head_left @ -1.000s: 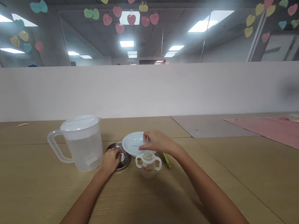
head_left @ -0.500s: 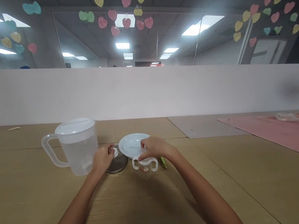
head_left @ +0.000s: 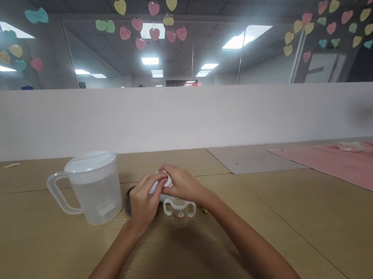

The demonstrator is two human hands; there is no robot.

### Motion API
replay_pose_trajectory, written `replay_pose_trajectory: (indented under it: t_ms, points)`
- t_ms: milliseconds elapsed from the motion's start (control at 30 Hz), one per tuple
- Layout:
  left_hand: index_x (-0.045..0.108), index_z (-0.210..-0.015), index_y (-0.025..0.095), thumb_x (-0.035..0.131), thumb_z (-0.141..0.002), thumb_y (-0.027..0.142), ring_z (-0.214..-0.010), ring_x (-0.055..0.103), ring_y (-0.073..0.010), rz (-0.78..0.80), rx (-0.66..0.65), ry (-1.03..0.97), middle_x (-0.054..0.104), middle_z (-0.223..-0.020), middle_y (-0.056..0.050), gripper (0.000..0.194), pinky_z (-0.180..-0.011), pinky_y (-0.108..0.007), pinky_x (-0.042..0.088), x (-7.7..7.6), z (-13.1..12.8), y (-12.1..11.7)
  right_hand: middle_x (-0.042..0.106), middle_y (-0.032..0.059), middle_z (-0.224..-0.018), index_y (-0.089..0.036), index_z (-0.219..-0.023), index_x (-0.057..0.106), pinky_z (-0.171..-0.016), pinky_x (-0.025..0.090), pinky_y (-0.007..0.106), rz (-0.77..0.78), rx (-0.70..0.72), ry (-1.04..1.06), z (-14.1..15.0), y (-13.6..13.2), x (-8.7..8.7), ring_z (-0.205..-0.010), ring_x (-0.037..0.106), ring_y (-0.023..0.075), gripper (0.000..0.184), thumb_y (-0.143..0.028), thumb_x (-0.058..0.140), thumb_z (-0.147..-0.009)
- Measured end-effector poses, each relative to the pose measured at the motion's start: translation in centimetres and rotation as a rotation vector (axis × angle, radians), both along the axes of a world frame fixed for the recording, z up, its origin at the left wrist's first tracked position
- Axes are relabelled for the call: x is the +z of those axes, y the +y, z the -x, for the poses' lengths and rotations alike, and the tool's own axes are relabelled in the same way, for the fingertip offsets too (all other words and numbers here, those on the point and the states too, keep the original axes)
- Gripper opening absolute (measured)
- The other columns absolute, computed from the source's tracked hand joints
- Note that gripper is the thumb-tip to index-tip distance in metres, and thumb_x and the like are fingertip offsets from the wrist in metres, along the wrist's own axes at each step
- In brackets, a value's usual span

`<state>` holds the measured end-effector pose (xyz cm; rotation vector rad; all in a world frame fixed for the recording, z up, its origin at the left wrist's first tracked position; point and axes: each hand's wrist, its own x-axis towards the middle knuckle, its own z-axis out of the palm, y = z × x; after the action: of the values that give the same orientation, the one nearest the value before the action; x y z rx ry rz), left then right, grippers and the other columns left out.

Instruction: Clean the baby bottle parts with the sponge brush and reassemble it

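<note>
At the wooden bench [head_left: 34,272], what are the hands on?

Both meet on one small white plastic cap [head_left: 165,179]. It sits up between them, above the bench, mostly covered.

Fingers?

Closed, not spread. Those of the left hand [head_left: 145,203] wrap over the cap from the near left, and those of the right hand [head_left: 184,184] pinch it from the other side. Exact fingertip contact is hidden; the hands overlap too much to tell.

What sits just below?

A clear two-handled sipping cup [head_left: 179,212] stands upright just under the right wrist, white handles out to each side, a red mark on its body. No top sits on its collar.

Behind the hands?

A white plate [head_left: 153,188] shows only as a sliver under the left fingers. A round steel lid [head_left: 126,202] lies with its dark rim just left of the left hand, partly covered.

Further left?

A clear plastic pitcher [head_left: 94,192] with a white lid stands upright, handle toward the left, beside that steel lid.

Anything right of the cup?

A small green tip [head_left: 203,210] pokes out near the right forearm, too little to name. Well off to the right lies a pink sheet [head_left: 357,169].
</note>
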<state>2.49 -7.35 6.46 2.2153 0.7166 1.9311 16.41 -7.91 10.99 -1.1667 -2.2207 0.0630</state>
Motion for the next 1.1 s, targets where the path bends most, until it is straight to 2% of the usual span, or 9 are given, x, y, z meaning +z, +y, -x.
replay_pose_trajectory:
  t_ms: [100,200,333,400,500,667,833,967,1100]
  points:
    - [0.062,-0.092,0.019,0.057,-0.083,0.028,-0.083,0.063,-0.0153,0.176,-0.119,-0.168,0.066,-0.089,-0.003,0.014,-0.073,-0.026,0.05,-0.2,-0.1,0.5,0.055,0.0001,-0.081,-0.019,-0.084,0.048,-0.064,0.038,0.025,-0.019,0.009,0.04,0.2,0.0,0.1,-0.074,0.051,0.0151,0.015,-0.018,0.056,-0.071]
    - [0.057,-0.094,0.017,0.063,-0.078,0.032,-0.076,0.065,-0.0143,0.338,-0.263,-0.369,0.064,-0.082,-0.002,0.022,-0.066,-0.023,0.051,-0.1,-0.1,1.1,0.054,-0.0001,-0.08,-0.019,-0.085,0.047,-0.065,0.038,0.026,-0.028,0.032,0.077,0.4,0.1,-0.1,-0.074,0.051,0.0154,0.014,-0.019,0.053,-0.072]
    - [0.052,-0.096,0.017,0.068,-0.072,0.033,-0.07,0.064,-0.0131,0.447,-0.408,-0.517,0.063,-0.072,0.0,0.033,-0.064,-0.023,0.051,0.5,-0.1,1.5,0.054,0.0005,-0.082,-0.019,-0.086,0.048,-0.068,0.038,0.026,-0.031,0.041,0.101,0.7,0.0,-0.2,-0.076,0.051,0.0159,0.014,-0.019,0.053,-0.073]
    - [0.05,-0.098,0.017,0.068,-0.071,0.034,-0.071,0.065,-0.0137,0.487,-0.439,-0.545,0.063,-0.07,0.001,0.036,-0.065,-0.024,0.052,0.7,0.1,1.6,0.055,0.001,-0.083,-0.019,-0.087,0.048,-0.068,0.038,0.026,-0.021,0.029,0.09,0.8,0.0,-0.2,-0.077,0.052,0.016,0.014,-0.02,0.052,-0.073]
    - [0.05,-0.098,0.016,0.069,-0.071,0.036,-0.073,0.066,-0.0149,0.461,-0.376,-0.486,0.065,-0.072,-0.001,0.039,-0.067,-0.027,0.053,0.6,0.2,1.5,0.057,0.0021,-0.085,-0.019,-0.089,0.048,-0.067,0.038,0.026,-0.02,-0.007,0.051,0.7,-0.1,-0.1,-0.078,0.053,0.0163,0.015,-0.023,0.052,-0.075]
    - [0.057,-0.084,0.017,0.066,-0.074,0.035,-0.083,0.067,-0.0181,0.241,-0.157,-0.314,0.068,-0.083,-0.004,0.022,-0.076,-0.031,0.054,-0.3,-0.2,1.2,0.058,0.0057,-0.091,-0.018,-0.092,0.048,-0.07,0.038,0.027,-0.122,-0.098,-0.061,0.1,0.2,-0.1,-0.081,0.053,0.0181,0.018,-0.025,0.053,-0.076]
    - [0.062,-0.082,0.019,0.057,-0.082,0.027,-0.086,0.066,-0.0174,0.048,0.024,-0.11,0.07,-0.084,-0.003,0.009,-0.077,-0.03,0.052,-0.9,-0.4,0.8,0.059,0.0079,-0.09,-0.017,-0.09,0.047,-0.071,0.037,0.029,-0.189,-0.155,-0.185,-0.4,0.9,-0.4,-0.08,0.052,0.0192,0.015,-0.026,0.052,-0.079]
    - [0.063,-0.084,0.02,0.053,-0.085,0.025,-0.088,0.066,-0.0167,-0.032,0.069,0.021,0.071,-0.089,-0.003,0.011,-0.076,-0.028,0.052,-0.8,-0.2,0.5,0.06,0.0082,-0.088,-0.016,-0.093,0.048,-0.071,0.036,0.03,-0.214,-0.199,-0.261,-0.5,1.2,-0.5,-0.078,0.052,0.0199,0.014,-0.023,0.048,-0.081]
    - [0.06,-0.091,0.019,0.057,-0.082,0.029,-0.089,0.065,-0.0173,0.059,0.034,-0.056,0.07,-0.091,-0.004,0.013,-0.08,-0.03,0.052,-0.4,-0.4,0.7,0.059,0.0072,-0.09,-0.016,-0.094,0.05,-0.072,0.036,0.029,-0.201,-0.196,-0.256,-0.6,1.1,-0.4,-0.079,0.052,0.0188,0.017,-0.025,0.051,-0.08]
